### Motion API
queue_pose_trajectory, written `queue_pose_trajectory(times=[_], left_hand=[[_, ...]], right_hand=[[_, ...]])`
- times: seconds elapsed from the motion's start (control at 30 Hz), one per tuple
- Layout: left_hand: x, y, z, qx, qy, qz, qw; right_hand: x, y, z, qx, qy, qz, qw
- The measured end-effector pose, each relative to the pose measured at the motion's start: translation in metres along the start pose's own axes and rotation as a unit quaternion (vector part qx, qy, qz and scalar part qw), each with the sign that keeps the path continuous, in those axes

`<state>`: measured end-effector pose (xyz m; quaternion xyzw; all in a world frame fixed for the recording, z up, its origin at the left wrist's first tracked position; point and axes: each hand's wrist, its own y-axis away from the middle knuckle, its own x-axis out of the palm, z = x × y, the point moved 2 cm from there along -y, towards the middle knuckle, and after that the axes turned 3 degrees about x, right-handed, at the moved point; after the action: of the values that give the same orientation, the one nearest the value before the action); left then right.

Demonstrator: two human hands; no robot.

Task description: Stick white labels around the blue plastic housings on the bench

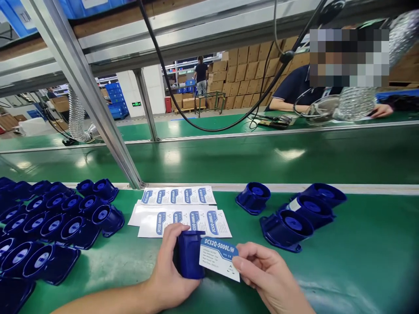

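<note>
My left hand point(170, 270) is wrapped round a dark blue plastic housing point(191, 255), which is turned on its side above the green bench. Between the thumb and fingers of my right hand point(262, 268) is a blue and white label point(220, 258) printed "DC52Q-5000L/H". The label's left edge lies right against the housing's side; whether it sticks there I cannot tell. Just behind my hands are sheets of the same labels point(214, 222), spread on the bench and partly hidden by my left hand.
Many blue housings point(72, 229) stand in rows at the left. Several more point(294, 222) stand at the right, one with a label showing. A metal post point(88, 91) rises behind the sheets. A black cable point(163, 74) hangs ahead. Across the green belt point(209, 157) sits another person point(291, 89).
</note>
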<state>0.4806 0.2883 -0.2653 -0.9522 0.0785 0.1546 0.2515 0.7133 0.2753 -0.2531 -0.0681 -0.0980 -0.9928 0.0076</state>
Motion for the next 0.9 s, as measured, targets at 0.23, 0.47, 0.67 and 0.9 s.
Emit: queue_pose_trajectory(times=[0.23,0.47,0.67,0.9], left_hand=[[-0.002,0.000,-0.005,0.008,-0.006,0.019,1.000],[0.000,0.002,-0.008,-0.007,0.030,0.036,0.999],[0.001,0.004,-0.012,0.016,0.071,0.034,0.997],[0.000,0.004,-0.014,0.015,0.060,0.034,0.997]], right_hand=[[0.001,0.001,-0.009,0.029,-0.005,0.049,0.998],[0.003,0.000,-0.002,-0.043,0.008,0.032,0.999],[0.000,0.004,-0.002,0.015,-0.014,-0.006,1.000],[0.020,0.018,0.011,0.055,-0.026,-0.025,0.998]])
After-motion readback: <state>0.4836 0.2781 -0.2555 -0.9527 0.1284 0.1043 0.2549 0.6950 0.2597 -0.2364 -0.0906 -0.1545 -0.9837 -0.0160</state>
